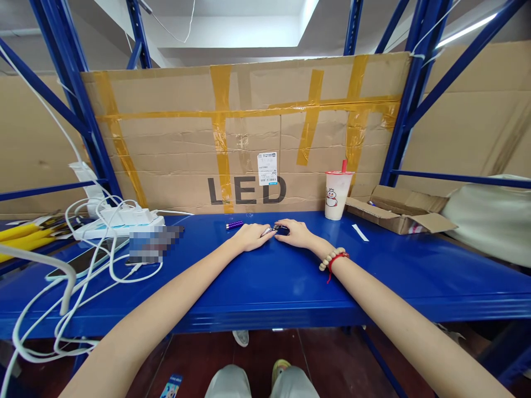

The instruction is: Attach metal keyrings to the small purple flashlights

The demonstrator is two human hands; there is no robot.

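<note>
Both my hands rest on the blue shelf top (290,282), close together near its back. My left hand (251,236) is curled, its fingertips pinching a small silvery and dark object (277,228). My right hand (297,232) lies knuckles up, its fingers closed on the other end of that same small object. What the object is I cannot make out. A short purple cylinder (234,224) lies just left of my left hand. A bead bracelet with a red cord (332,258) circles my right wrist.
A white cup with a red straw (337,193) stands right of my hands. An open cardboard box (400,210) and a white bag (489,215) are further right. A power strip with chargers (120,218), white cables, a phone (87,258) lie left. Taped cardboard (249,132) backs the shelf.
</note>
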